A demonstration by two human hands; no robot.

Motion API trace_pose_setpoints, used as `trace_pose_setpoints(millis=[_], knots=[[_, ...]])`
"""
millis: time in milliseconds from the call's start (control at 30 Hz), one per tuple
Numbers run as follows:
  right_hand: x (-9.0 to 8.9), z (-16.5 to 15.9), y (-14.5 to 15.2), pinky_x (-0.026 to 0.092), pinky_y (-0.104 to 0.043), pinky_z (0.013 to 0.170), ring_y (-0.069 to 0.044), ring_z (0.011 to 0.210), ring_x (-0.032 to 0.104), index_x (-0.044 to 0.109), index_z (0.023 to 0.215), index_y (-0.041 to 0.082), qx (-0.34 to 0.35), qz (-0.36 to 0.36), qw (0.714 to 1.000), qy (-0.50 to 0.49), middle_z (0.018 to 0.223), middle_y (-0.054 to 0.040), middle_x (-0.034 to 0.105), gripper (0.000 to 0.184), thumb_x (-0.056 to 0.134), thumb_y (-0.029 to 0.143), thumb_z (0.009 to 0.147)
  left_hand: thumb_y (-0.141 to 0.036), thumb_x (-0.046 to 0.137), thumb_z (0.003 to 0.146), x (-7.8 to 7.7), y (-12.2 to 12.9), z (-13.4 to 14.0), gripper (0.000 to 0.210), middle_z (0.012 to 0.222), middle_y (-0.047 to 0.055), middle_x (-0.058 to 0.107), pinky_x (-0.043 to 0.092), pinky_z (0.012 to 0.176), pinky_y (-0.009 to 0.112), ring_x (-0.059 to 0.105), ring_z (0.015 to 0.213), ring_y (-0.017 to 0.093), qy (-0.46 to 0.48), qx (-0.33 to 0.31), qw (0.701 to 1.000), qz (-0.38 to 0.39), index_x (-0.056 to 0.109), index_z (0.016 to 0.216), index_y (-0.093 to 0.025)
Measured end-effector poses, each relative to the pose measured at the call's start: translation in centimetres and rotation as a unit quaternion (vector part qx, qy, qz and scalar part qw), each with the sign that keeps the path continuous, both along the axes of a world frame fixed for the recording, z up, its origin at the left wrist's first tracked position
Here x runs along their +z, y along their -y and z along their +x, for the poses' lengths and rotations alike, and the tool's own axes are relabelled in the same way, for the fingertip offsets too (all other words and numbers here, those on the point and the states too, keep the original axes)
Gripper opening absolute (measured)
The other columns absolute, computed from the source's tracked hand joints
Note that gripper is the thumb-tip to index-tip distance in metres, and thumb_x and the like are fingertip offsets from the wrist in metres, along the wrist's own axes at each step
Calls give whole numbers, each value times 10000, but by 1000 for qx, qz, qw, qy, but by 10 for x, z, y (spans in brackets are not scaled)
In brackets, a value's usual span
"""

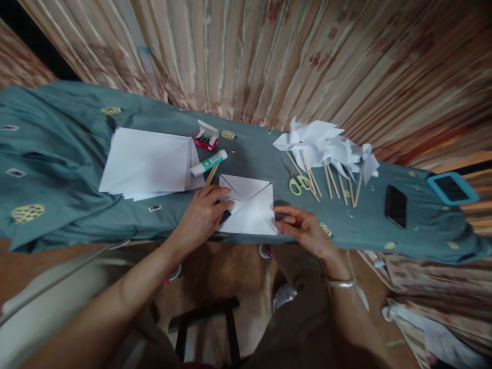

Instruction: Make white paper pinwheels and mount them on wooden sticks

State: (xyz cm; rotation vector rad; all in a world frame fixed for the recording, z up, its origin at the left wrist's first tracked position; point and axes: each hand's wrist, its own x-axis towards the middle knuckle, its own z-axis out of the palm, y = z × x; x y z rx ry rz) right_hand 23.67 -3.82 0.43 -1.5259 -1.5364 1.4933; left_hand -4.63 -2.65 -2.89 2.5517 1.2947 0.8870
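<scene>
A square sheet of white paper (251,215) lies near the front edge of the cloth, with dark diagonal slits running in from its upper corners. My left hand (205,210) pinches the paper at its left side, where a piece is lifted or folded inward. At the lower right corner, the thumb and fingers of my right hand (298,225) close on the paper's edge. Just above my left hand lie thin wooden sticks (211,174) and a glue stick (209,163). Green-handled scissors (299,183) rest up and to the right of the paper.
A stack of white paper (149,159) lies on the left. Behind the glue stick stands an open red box (206,137) of small dark pins. Paper pinwheels (319,141) on sticks lie right of centre, then a phone (395,206) and a blue-framed device (453,188). A curtain (238,61) hangs behind.
</scene>
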Motion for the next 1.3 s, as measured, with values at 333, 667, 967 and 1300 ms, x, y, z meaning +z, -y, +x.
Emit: trace_pose_setpoints(millis=[333, 667, 967, 1300], knots=[[6, 4, 8, 480, -420, 997, -208, 1099, 640, 707, 1108, 271, 28, 256, 958, 127, 1161, -48, 716, 253, 566, 252, 898, -279, 586, 906, 18, 32, 27, 220, 1079, 119, 656, 498, 859, 438, 559, 1021, 266, -9, -97, 995, -14, 639, 1064, -137], [-6, -13, 9, 468, -449, 1050, -207, 1197, 595, 692, 1164, 244, 145, 282, 936, 150, 1248, -71, 676, 429, 477, 53, 845, -177, 463, 960, 11, 35, 34, 192, 906, 81, 662, 548, 734, 328, 594, 843, 200, -23, -92, 995, -27, 647, 979, -124], [-10, -31, 5, 516, -398, 949, -209, 1025, 664, 753, 1006, 279, 41, 225, 973, 25, 1049, -49, 746, 178, 687, 279, 840, -160, 460, 958, 7, 35, 31, 216, 839, 79, 681, 560, 707, 318, 640, 787, 194, 23, -62, 995, -71, 635, 1073, -105], [-13, -54, -2, 514, -294, 712, -164, 724, 648, 746, 821, 217, -56, 145, 988, -1, 796, -18, 749, 115, 683, 309, 792, -174, 444, 959, 1, 35, 30, 359, 947, 62, 706, 566, 729, 300, 691, 830, 176, 71, -26, 993, -89, 476, 1317, -176]])
